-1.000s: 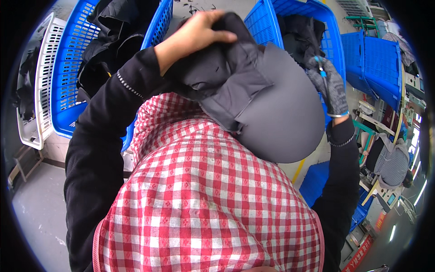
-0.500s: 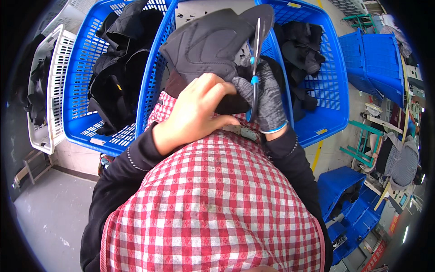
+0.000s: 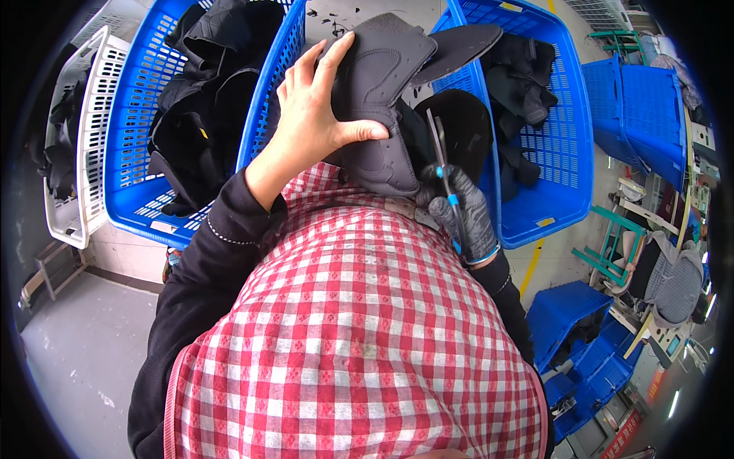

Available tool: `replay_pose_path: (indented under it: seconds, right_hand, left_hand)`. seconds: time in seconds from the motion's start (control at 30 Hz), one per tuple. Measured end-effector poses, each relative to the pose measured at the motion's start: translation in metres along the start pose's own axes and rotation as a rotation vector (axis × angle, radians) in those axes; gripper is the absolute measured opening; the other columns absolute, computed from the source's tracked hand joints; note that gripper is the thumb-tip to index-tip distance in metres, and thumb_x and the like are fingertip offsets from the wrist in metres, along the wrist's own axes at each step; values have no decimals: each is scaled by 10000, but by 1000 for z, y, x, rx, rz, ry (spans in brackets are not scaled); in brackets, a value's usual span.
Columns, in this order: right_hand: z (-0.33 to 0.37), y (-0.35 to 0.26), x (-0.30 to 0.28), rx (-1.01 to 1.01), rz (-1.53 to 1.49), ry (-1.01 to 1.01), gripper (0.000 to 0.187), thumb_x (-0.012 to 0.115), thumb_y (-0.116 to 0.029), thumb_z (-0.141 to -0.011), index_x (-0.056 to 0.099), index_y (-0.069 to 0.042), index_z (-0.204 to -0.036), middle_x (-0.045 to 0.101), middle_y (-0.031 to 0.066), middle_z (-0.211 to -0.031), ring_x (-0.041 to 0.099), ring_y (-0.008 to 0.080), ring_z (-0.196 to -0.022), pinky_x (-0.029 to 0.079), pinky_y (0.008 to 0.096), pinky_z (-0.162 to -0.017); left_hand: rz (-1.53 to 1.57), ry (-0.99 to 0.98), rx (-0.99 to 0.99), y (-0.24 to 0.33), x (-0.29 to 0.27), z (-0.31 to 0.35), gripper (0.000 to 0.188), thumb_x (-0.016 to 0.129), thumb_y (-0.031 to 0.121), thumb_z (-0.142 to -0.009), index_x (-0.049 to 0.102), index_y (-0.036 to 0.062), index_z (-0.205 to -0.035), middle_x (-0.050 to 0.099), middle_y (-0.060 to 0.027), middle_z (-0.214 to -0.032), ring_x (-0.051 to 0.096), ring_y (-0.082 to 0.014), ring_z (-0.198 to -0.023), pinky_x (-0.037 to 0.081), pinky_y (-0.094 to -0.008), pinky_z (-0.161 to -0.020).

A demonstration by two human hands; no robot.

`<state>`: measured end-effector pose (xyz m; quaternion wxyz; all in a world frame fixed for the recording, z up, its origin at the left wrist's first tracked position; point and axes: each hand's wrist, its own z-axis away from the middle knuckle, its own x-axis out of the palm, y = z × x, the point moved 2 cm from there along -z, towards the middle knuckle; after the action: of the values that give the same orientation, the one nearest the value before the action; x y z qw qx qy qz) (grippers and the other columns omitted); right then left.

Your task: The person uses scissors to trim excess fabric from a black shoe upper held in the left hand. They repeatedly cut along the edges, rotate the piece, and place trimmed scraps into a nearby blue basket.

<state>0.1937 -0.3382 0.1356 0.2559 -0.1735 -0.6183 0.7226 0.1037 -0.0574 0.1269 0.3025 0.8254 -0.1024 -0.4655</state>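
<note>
A dark, padded fabric piece (image 3: 375,76) with stitched curved lines lies across my lap, its flat rounded flap (image 3: 464,50) reaching to the right. My left hand (image 3: 317,111), bare, rests on the piece's left side with fingers stretched and spread and the thumb flat on its surface. In a grey glove, my right hand (image 3: 470,210) holds scissors (image 3: 440,149) with black and blue handles beside the piece's lower right corner. The blades point up and away from me, apart from the fabric.
Blue baskets hold dark fabric pieces at the left (image 3: 138,145) and right (image 3: 562,145). Beyond the left one is a white basket (image 3: 95,145). Dark scraps lie on the floor ahead. Stacked blue crates (image 3: 638,115) and a teal frame (image 3: 612,245) stand farther right.
My left hand has moved up and spread out over the fabric piece, which has turned more upright. The scissors in my right hand have drawn down and right, away from it.
</note>
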Motion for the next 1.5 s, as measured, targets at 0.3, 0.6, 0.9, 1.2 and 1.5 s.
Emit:
replay_pose_path:
  seconds: [0.3,0.6,0.9,1.2,1.5]
  right_hand:
    - [-2,-11,4,194,353,-1,415,768,-199,-954,657,-6,-1304,740,120,-1134,690,188,-1018,551,333,-902]
    - [-7,0,-6,88,433,8,551,851,-286,-861,679,17,-1289,761,193,-1090,744,269,-984,580,368,-884]
    - [-8,-6,-4,50,595,25,567,840,-299,-856,680,32,-1288,747,242,-1131,746,358,-1043,583,395,-900]
    - [-11,-9,-4,-183,813,64,518,848,-234,-813,715,17,-1246,743,254,-1100,745,400,-967,603,416,-857]
    - [-12,-12,-3,-181,787,36,503,839,-208,-814,710,26,-1239,742,256,-1075,749,393,-945,604,412,-842]
  left_hand:
    - [-41,40,19,11,3,-6,1245,826,808,-568,398,247,-1594,395,-273,-1520,404,-480,-1390,292,-619,-1151]
    - [-52,51,-5,17,0,-8,1241,822,810,-568,403,247,-1592,394,-280,-1523,403,-490,-1384,288,-616,-1154]
    - [-79,60,-5,26,0,-7,1224,825,801,-572,412,263,-1591,395,-273,-1533,389,-491,-1394,279,-603,-1164]
    - [-84,44,-16,24,1,-5,1222,814,813,-572,411,276,-1592,393,-270,-1542,384,-493,-1400,279,-600,-1169]
    - [-61,28,-21,21,1,-3,1228,813,816,-570,406,273,-1593,395,-272,-1540,384,-498,-1401,274,-611,-1171]
